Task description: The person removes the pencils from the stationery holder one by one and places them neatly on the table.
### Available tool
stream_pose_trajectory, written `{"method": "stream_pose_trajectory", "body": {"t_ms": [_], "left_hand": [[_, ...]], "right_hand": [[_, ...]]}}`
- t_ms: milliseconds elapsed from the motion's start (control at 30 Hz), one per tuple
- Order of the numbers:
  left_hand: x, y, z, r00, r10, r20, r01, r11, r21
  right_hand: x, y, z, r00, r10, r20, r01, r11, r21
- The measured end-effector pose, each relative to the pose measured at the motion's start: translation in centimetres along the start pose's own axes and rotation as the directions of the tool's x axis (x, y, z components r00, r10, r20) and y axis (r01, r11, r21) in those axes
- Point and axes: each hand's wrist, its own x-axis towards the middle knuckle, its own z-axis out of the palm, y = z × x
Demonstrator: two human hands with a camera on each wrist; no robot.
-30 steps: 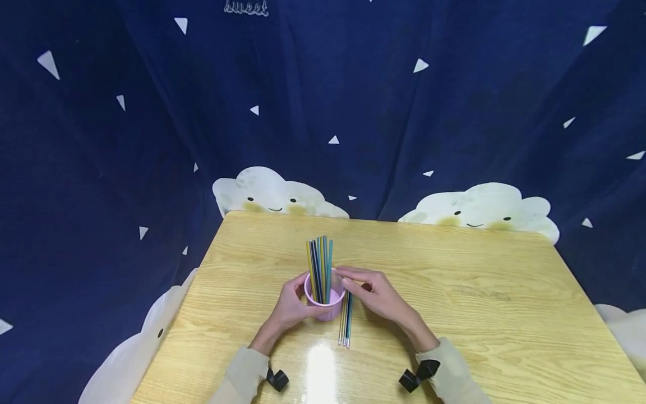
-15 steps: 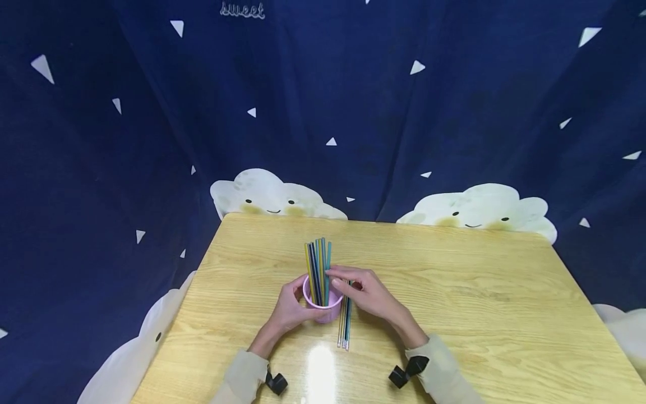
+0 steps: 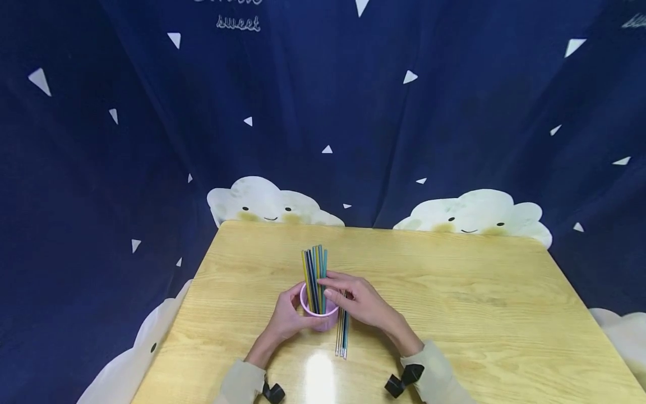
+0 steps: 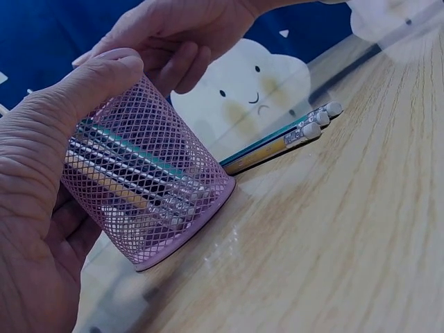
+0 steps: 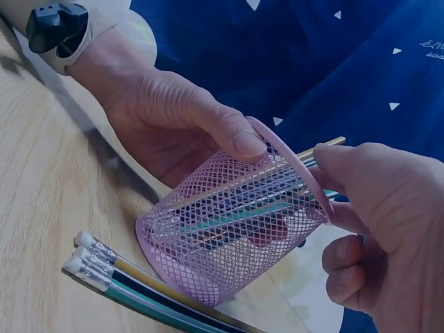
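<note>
My left hand (image 3: 286,321) grips a pink mesh pencil cup (image 3: 329,322), its thumb along the near side by the rim. Inside lean several pencils (image 3: 310,275), yellow, dark blue and teal, their upper ends sticking out. The right wrist view shows the cup (image 5: 229,243) tilted by the camera angle. My right hand (image 3: 364,303) is over the cup's right rim, index finger stretched across the pencils and thumb (image 5: 340,161) beside them. Its other fingers are bent outside the cup. Several loose pencils (image 3: 342,336) with white erasers lie on the table just right of the cup.
The wooden table (image 3: 454,314) reaches out to the right and behind the cup. A dark blue curtain (image 3: 303,101) with white triangles and smiling clouds hangs along the far edge. Small black wrist cameras (image 3: 404,380) sit at both sleeves.
My right hand has moved left from the cup's rim over its opening, and its index finger now reaches across the pencils. My left hand keeps its hold on the cup.
</note>
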Motion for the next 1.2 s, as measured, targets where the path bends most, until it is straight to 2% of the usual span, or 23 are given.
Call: {"method": "stream_pose_trajectory", "body": {"t_ms": [233,633,867,1200], "left_hand": [[-0.1,-0.1,0.1,1.0,0.029,-0.002,-0.029,1.0,0.008],[0.1,-0.1,-0.2,1.0,0.005,0.003,-0.005,1.0,0.014],[-0.1,-0.3,0.0,0.999,0.028,-0.016,-0.028,0.999,0.018],[0.1,-0.1,0.0,1.0,-0.001,-0.011,0.002,1.0,0.016]], "right_hand": [[-0.1,-0.2,-0.2,1.0,0.025,0.011,-0.025,0.999,-0.048],[0.0,0.2,-0.3,0.998,-0.019,-0.066,0.014,0.997,-0.075],[0.0,0.5,-0.2,0.998,-0.005,-0.061,0.002,0.999,-0.048],[-0.2,1.1,0.3,0.996,-0.004,-0.087,0.005,1.0,0.008]]}}
